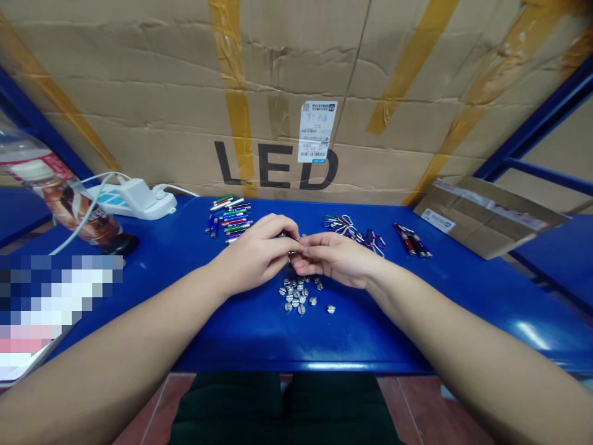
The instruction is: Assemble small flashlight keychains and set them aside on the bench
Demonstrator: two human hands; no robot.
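My left hand (257,252) and my right hand (337,254) meet at the middle of the blue table (222,327). Fingers of both are bent and pinched together, tip to tip. Small shiny bits show between and behind them, but what they hold is mostly covered. Just below the fingertips lies a loose pile of small silver slotted metal caps (295,295), with one cap (330,309) apart to the right. Beyond my left hand are several short coloured metal tubes (234,217). Past my right hand lies a heap of coloured carabiner clips (345,227).
Further right are several dark and red pen-like tubes (411,241) and a small cardboard box (486,213). On the left stand a power strip (157,204) with a white plug (136,194) and a drink bottle (76,210). A large carton (176,123) walls off the back.
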